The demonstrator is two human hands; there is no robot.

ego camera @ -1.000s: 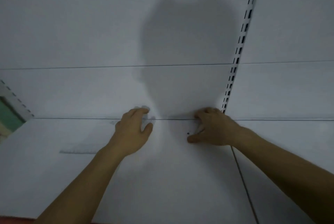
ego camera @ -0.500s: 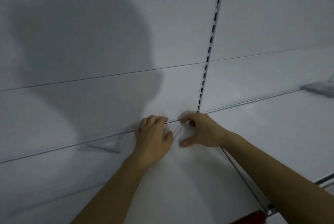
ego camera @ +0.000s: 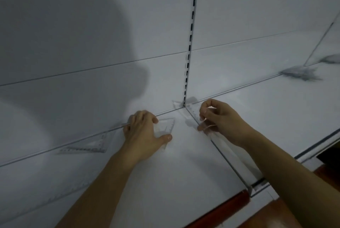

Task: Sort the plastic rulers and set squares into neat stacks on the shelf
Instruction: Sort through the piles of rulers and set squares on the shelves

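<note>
White metal shelving (ego camera: pixel 165 181), dimly lit, with a slotted upright (ego camera: pixel 190 43) at the back panel and a seam dividing two bays. Nearest on the left, a clear ruler (ego camera: pixel 55 198) lies flat, its long axis running from near left to far right, faint against the white. Farther in, a clear set square (ego camera: pixel 90 144) lies flat against the back edge, well left of both hands. The left hand (ego camera: pixel 141 135) presses down on a second set square (ego camera: pixel 166 126), fingers curled over its far edge, thumb at its near side. The right hand (ego camera: pixel 219 119) pinches a clear ruler strip (ego camera: pixel 220 139) lying along the seam, long axis near to far. Far right, a loose unsorted pile (ego camera: pixel 301 74) waits, nearer the right hand.
</note>
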